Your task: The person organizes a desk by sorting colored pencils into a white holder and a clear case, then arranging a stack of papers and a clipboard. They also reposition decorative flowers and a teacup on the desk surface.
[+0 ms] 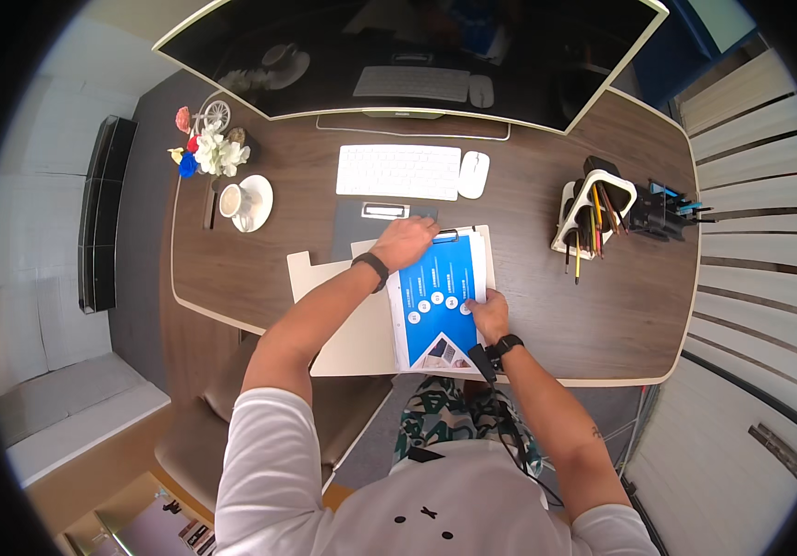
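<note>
An open cream folder (352,326) lies at the desk's front edge, with a stack of papers topped by a blue printed sheet (440,271) on its right half. My left hand (405,242) is at the top left of the papers, its fingertips beside a dark clip (448,237); whether they grip it is hard to see. My right hand (491,314) holds the right edge of the papers, thumb on the blue sheet and fingers hidden beneath. A dark grey clipboard (351,226) with a metal clip lies partly under the folder, below a white keyboard (398,171).
A white mouse (474,174) sits beside the keyboard, under a large monitor (398,55). At left are a cup (233,201) on a saucer (259,201) and artificial flowers (214,151). A white pencil holder (568,240) and a dark organizer (655,215) stand at right. A chair (224,417) is front left.
</note>
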A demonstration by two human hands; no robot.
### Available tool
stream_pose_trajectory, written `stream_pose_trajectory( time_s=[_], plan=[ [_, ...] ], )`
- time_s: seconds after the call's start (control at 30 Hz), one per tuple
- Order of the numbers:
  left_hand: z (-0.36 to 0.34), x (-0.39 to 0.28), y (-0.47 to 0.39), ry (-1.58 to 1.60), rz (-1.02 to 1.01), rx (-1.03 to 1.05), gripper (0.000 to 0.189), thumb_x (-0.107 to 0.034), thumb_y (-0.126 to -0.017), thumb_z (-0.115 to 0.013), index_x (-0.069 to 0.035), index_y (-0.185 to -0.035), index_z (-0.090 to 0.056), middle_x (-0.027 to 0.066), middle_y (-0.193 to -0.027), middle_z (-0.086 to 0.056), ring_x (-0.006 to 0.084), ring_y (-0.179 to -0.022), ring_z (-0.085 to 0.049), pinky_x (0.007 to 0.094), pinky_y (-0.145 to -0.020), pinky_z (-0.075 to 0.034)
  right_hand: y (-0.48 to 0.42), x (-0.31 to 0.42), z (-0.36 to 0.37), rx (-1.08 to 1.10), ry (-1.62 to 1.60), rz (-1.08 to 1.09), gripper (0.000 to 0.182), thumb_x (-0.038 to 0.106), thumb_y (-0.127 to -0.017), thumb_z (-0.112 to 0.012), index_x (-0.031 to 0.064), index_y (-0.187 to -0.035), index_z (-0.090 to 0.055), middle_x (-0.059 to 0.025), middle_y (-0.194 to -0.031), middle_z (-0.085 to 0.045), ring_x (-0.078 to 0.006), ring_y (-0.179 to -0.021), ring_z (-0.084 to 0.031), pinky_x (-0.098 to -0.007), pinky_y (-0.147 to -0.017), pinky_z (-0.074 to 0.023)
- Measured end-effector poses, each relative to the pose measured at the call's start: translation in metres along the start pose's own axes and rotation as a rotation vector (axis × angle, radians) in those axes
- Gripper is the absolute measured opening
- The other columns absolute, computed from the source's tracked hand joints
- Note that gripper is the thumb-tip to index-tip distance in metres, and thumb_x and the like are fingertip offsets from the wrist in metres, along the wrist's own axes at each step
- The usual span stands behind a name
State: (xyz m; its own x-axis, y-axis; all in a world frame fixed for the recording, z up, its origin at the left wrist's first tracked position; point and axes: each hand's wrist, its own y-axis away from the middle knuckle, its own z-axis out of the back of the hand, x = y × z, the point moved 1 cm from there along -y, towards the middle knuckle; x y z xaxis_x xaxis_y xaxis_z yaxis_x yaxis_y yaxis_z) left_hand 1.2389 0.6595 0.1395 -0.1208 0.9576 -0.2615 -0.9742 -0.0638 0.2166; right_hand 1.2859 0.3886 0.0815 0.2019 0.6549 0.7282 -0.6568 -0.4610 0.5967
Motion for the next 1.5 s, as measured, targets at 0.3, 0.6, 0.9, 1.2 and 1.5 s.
stream_pose_trajectory(
  time_s=[0.3, 0.6, 0.9, 1.2, 1.5],
  plan=[
    [0.023, 0.024, 0.167, 0.165, 0.825, -0.708, 0.048, -0.015, -0.091, -0.074, -0.001, -0.136, -0.064, 0.0218, -0.136, -0.065, 0.042, -0.131, -0.058, 0.0534, -0.113, -0.045, 0.043, 0.033, 0.048, -0.075, 0.591, 0.369, 0.045, 0.018, -0.092, -0.079, -0.0014, -0.125, -0.054, -0.029, -0.124, -0.065, -0.0502, -0.11, -0.068, -0.0545, -0.093, -0.0571],
    [-0.037, 0.007, 0.355, 0.499, 1.403, -0.053, 0.049, -0.031, -0.098, -0.07, 0.002, -0.134, -0.065, 0.0203, -0.123, -0.075, 0.0285, -0.109, -0.074, 0.0412, -0.096, -0.057, 0.028, 0.002, 0.044, -0.103, 0.474, 0.214, 0.046, 0.012, -0.087, -0.081, 0.0019, -0.125, -0.056, -0.0239, -0.122, -0.065, -0.0445, -0.11, -0.069, -0.051, -0.093, -0.0565],
    [0.119, -0.125, 0.239, 1.456, 0.725, -0.07, 0.052, -0.037, -0.11, -0.063, -0.008, -0.152, -0.057, 0.0192, -0.138, -0.066, 0.0288, -0.129, -0.064, 0.0415, -0.108, -0.051, -0.006, -0.037, 0.04, -0.031, 0.379, 0.252, 0.026, 0.021, -0.095, -0.069, -0.001, -0.108, -0.066, -0.0213, -0.093, -0.073, -0.0422, -0.087, -0.072, -0.0497, -0.085, -0.0575],
    [-0.035, -0.158, 0.149, 0.257, 0.835, -0.024, 0.077, -0.034, -0.091, -0.077, -0.029, -0.162, -0.046, 0.0285, -0.168, -0.033, 0.05, -0.151, -0.037, 0.0585, -0.122, -0.037, 0.012, -0.002, 0.052, 0.069, 0.215, 0.048, 0.063, 0.043, -0.098, -0.075, -0.0043, -0.136, -0.057, -0.0216, -0.115, -0.072, -0.0411, -0.11, -0.07, -0.0451, -0.099, -0.0553],
    [-0.034, -0.047, 0.173, 0.279, 1.393, -0.274, 0.105, -0.046, -0.081, -0.09, -0.008, -0.162, -0.036, 0.0236, -0.159, -0.043, 0.0408, -0.144, -0.046, 0.0599, -0.11, -0.047, 0.04, 0.026, 0.016, -0.168, 0.417, 0.002, 0.079, 0.012, -0.08, -0.091, 0.0018, -0.139, -0.04, -0.0276, -0.139, -0.056, -0.0465, -0.126, -0.061, -0.0502, -0.108, -0.051]
  ],
)
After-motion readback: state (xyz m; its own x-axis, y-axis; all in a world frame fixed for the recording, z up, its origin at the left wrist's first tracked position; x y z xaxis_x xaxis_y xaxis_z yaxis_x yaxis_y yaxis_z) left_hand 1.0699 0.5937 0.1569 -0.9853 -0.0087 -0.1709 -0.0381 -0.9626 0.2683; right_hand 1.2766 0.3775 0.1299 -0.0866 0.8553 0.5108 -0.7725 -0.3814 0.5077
